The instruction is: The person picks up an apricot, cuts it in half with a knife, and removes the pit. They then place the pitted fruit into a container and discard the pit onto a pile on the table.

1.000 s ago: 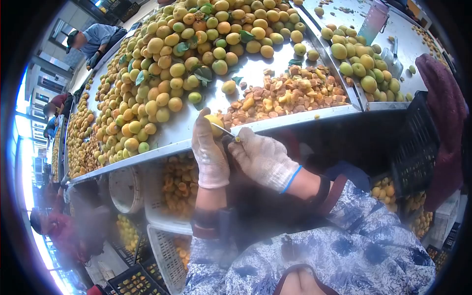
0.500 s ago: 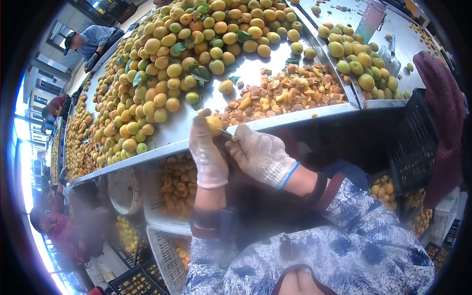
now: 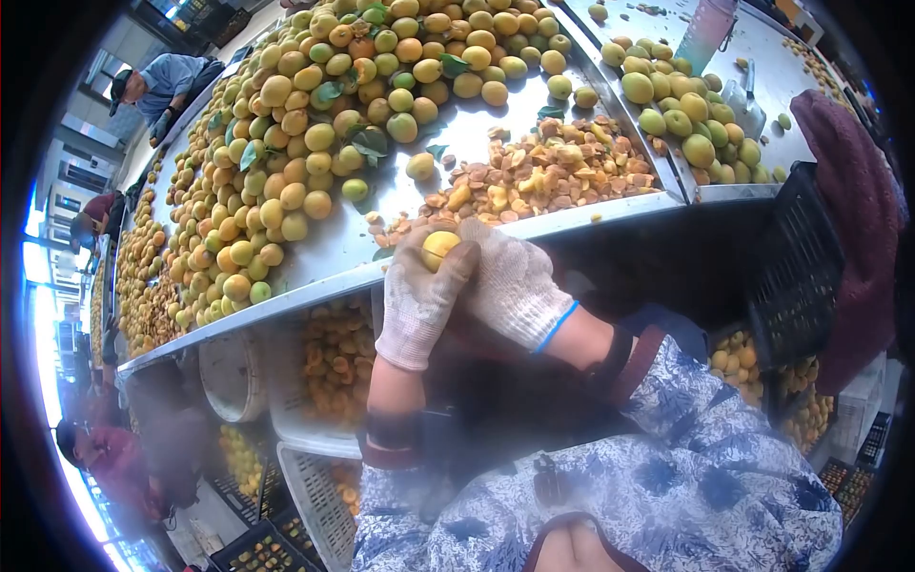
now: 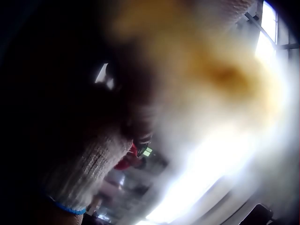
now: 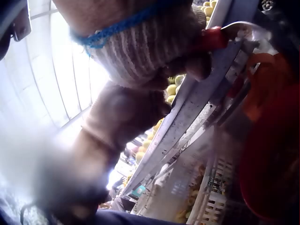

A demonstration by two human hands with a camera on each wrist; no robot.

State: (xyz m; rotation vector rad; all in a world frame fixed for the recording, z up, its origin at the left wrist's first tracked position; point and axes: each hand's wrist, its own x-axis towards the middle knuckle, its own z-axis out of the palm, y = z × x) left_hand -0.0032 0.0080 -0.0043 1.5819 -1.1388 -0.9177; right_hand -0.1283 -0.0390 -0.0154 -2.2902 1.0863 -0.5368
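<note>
My gloved left hand holds a yellow apricot between thumb and fingers, with a dark cut line across its face. Close against it, my right hand, in a white knit glove with a blue hem, has its fingertips at the fruit's side. In the right wrist view that hand grips a small knife by its red handle, the metal blade sticking out past the fist. The head view hides the knife behind the hands. Blurred yellow fruit fills much of the left wrist view.
Beyond the hands, the metal table's raised edge borders a heap of brownish pits. A large apricot pile covers the left. Below stand a crate of halved apricots and a white basket. A black crate hangs at right.
Half a second ago the blade showed between the hands at the apricot; now it is out of sight in the head view. The left hand has turned and drawn the apricot against the right hand.
</note>
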